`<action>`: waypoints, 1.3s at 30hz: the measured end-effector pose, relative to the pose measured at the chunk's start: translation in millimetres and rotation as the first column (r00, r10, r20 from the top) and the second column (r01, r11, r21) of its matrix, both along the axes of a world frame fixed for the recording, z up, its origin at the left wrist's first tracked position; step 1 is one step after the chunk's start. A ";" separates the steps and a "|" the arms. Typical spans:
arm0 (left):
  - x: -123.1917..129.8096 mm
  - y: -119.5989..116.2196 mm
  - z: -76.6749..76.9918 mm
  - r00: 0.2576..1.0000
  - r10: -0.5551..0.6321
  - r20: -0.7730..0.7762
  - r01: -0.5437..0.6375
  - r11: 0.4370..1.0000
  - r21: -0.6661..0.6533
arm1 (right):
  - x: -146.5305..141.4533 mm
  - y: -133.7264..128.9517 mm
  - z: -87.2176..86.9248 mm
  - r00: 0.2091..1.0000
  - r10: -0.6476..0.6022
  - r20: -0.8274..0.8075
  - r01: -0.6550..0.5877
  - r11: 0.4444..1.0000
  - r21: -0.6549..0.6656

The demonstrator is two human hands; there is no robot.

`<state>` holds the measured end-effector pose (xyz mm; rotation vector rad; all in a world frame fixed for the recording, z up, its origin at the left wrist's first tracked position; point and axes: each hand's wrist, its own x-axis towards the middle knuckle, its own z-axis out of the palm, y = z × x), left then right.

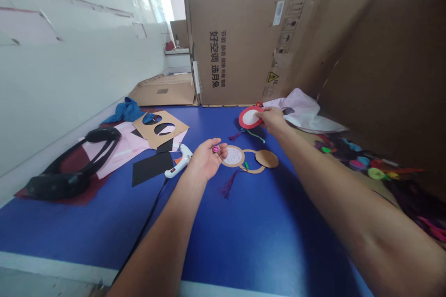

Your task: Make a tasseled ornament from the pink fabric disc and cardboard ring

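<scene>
My right hand point(273, 119) pinches the edge of a red-rimmed paper disc point(244, 120) with a white centre, raised at the back of the table. A purple tassel point(234, 137) and a green cord point(257, 136) are by its lower side. Palm up, my left hand point(206, 158) curls its fingers around a small shiny pink round piece point(216, 149). Just right of it lie a patterned white disc point(232, 155) with a tan rim, a cardboard ring point(252, 170) and a plain cardboard disc point(267, 158). Another purple tassel point(227, 186) rests in front of them.
A glue gun point(179, 161) lies beside my left wrist, its cord trailing forward. Left are black paper point(149, 168), cardboard with cut holes point(153, 135) and a black headset-like strap point(73, 167). Colourful craft bits point(369, 164) lie right. A large cardboard box point(251, 55) stands behind.
</scene>
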<state>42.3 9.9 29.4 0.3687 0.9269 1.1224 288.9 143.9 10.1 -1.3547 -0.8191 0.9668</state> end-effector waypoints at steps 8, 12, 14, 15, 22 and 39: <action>2.1 -2.7 0.3 1.000 0.012 0.015 -0.012 1.000 0.010 | 6.9 -40.7 16.6 0.838 -0.231 0.495 0.229 0.971 0.066; 2.5 -2.6 1.1 1.000 0.007 0.011 -0.007 1.000 0.012 | -7.5 -95.5 25.3 0.585 0.120 0.802 -0.233 0.972 0.024; 2.1 -2.6 0.8 0.999 -0.033 -0.030 0.033 0.999 0.019 | -19.1 -126.1 26.6 0.402 0.343 0.849 -0.486 0.866 -0.120; 1.8 -2.6 0.5 0.997 -0.054 -0.051 0.055 0.998 0.022 | -25.0 -140.2 26.4 0.318 0.412 0.854 -0.551 0.813 -0.187; 0.6 -4.3 -3.3 0.973 -0.116 -0.199 0.128 0.991 0.044 | -47.7 -186.8 15.5 0.099 0.395 0.913 -0.517 0.805 -0.292; -4.0 -6.6 0.2 0.910 -0.133 -0.393 0.224 0.955 0.193 | -46.8 -191.3 -2.9 0.165 0.254 0.953 -0.546 0.828 -0.126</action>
